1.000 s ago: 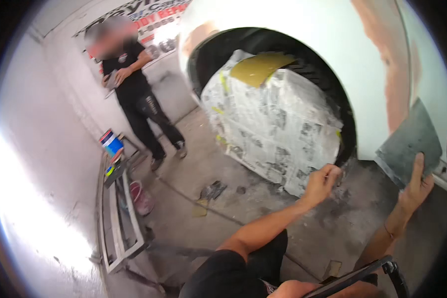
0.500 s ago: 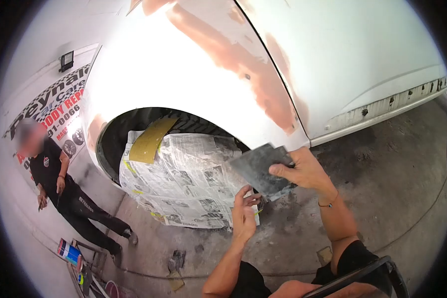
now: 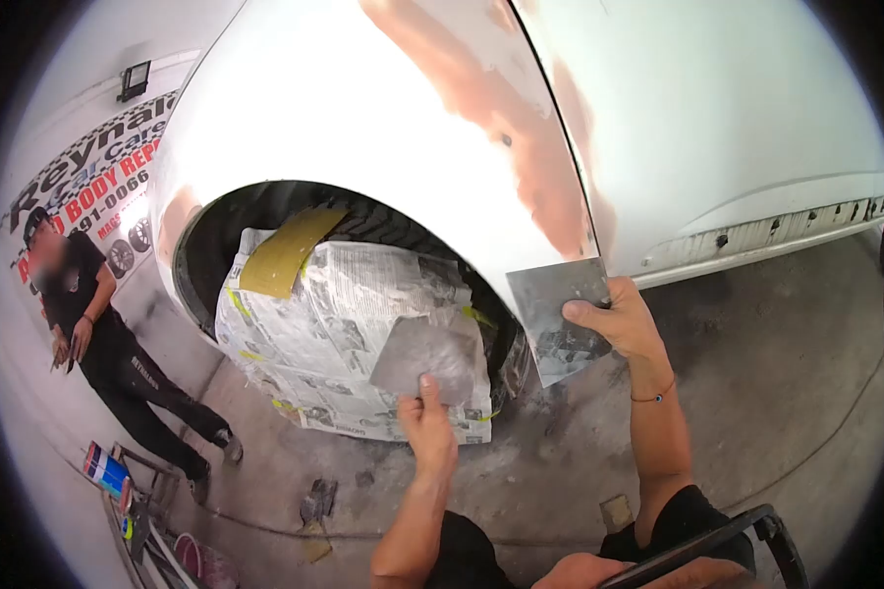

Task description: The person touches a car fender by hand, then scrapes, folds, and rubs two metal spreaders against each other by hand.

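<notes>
My left hand (image 3: 428, 420) pinches a grey sheet (image 3: 422, 355) by its lower edge, in front of the newspaper-covered wheel (image 3: 344, 324). In my right hand (image 3: 621, 320) is a darker grey sheet (image 3: 558, 304), its thumb on the front face; the sheet hangs beside the wheel arch, over the fender's lower corner. The two sheets are apart. A yellow sheet (image 3: 293, 253) lies on top of the newspaper. The white fender (image 3: 324, 108) above carries pinkish-brown filler patches (image 3: 462, 88).
Another person (image 3: 118, 344) in black stands at the left by a wall banner (image 3: 88, 177). A metal stand (image 3: 152, 550) with a blue can (image 3: 106, 471) is at the lower left, near a pink bucket (image 3: 189, 555). Scraps (image 3: 317, 501) lie on the floor.
The sheets have come apart: my left hand, empty before, now holds one and has moved left. My right hand has shifted slightly right with the other. The view has turned slightly.
</notes>
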`<action>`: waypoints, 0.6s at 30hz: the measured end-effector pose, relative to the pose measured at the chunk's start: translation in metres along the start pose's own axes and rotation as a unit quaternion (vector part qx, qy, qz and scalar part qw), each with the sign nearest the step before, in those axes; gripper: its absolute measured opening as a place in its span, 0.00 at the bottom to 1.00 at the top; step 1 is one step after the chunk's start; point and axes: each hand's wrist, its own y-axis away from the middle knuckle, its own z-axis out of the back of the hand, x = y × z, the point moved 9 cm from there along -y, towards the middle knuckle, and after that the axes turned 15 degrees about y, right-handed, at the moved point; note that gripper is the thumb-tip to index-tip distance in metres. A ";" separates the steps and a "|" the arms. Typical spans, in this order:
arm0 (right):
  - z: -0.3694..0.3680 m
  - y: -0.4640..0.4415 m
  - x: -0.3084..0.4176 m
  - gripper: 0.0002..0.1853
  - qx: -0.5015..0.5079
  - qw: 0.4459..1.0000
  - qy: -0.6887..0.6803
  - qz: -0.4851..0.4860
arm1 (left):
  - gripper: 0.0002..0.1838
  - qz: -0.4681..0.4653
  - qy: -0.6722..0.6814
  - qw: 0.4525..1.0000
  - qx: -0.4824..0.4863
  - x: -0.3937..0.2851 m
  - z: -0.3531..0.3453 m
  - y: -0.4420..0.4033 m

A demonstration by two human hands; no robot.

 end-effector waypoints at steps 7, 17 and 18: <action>0.007 0.002 0.005 0.09 -0.061 0.998 -0.004 0.004 | 0.17 0.015 0.056 0.997 -0.041 0.026 0.012 -0.009; 0.006 0.012 0.033 0.20 -0.183 0.968 -0.131 0.116 | 0.29 0.072 0.127 0.979 -0.142 0.012 0.032 -0.006; 0.004 0.013 0.033 0.20 -0.185 0.966 -0.142 0.114 | 0.23 0.154 0.210 0.961 -0.097 0.028 0.030 -0.014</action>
